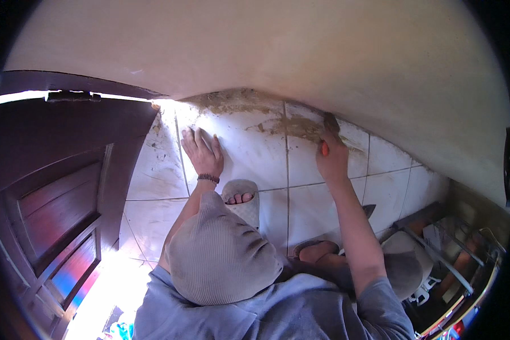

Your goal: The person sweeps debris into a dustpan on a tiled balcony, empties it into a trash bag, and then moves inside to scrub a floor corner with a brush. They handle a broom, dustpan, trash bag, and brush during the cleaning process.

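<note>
Head view: a red-handled tool and its position relative to a smeared brown patch on the white tiled floor. The right hand has its fingers closed around the tool, whose handle shows at the left of the grip; a dark end, apparently the tool's head, projects beyond the fingers beside the foot of the wall. The tool's long axis appears to run away from the body, toward the wall; the exact shape of the head cannot be told. The brown patch lies just left of this grip and stretches mainly crosswise, so the governing relation is judged to be sideways, across the tool's axis. The right hand is the nearer of the two. The left hand is released, resting with spread fingers on the tiles, well apart from the tool.
</note>
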`<state>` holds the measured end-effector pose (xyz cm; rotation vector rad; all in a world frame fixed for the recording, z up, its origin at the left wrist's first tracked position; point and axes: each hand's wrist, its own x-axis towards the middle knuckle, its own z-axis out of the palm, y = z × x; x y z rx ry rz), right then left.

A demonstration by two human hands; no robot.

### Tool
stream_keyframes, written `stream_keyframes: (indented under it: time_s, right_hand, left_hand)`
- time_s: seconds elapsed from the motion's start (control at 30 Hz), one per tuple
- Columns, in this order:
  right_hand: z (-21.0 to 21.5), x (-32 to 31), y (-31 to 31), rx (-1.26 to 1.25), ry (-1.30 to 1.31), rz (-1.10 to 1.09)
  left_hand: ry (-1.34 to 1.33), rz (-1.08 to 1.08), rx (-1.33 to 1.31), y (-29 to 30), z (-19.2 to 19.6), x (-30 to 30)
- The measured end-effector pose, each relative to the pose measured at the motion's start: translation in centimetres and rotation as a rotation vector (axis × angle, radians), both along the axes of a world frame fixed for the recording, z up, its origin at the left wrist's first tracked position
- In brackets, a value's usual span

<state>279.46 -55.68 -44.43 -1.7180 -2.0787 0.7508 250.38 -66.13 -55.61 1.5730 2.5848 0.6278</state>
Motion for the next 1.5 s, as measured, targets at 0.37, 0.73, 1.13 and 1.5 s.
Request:
stream_keyframes:
  time_s: [0.37, 0.73, 1.13, 1.5]
  right_hand:
    - [1.3, -7.9, -0.1, 0.022, 0.064, 0.297]
    - [0.4, -12.0, 1.8, 0.150, 0.280, 0.359]
    - [-1.6, -17.5, 2.4, -0.019, 0.155, 0.584]
    - [0.2, -19.6, 1.8, -0.017, 0.329, 0.636]
  left_hand:
    - [-0.014, 0.027, -0.054, 0.0, -0.1, -1.0]
    - [-0.059, 0.007, -0.010, -0.1, 0.3, -0.9]
    - [-0.116, -0.003, -0.001, 0.2, 1.0, -0.9]
    - [-0.183, -0.001, 0.060, -0.4, 0.5, -1.2]
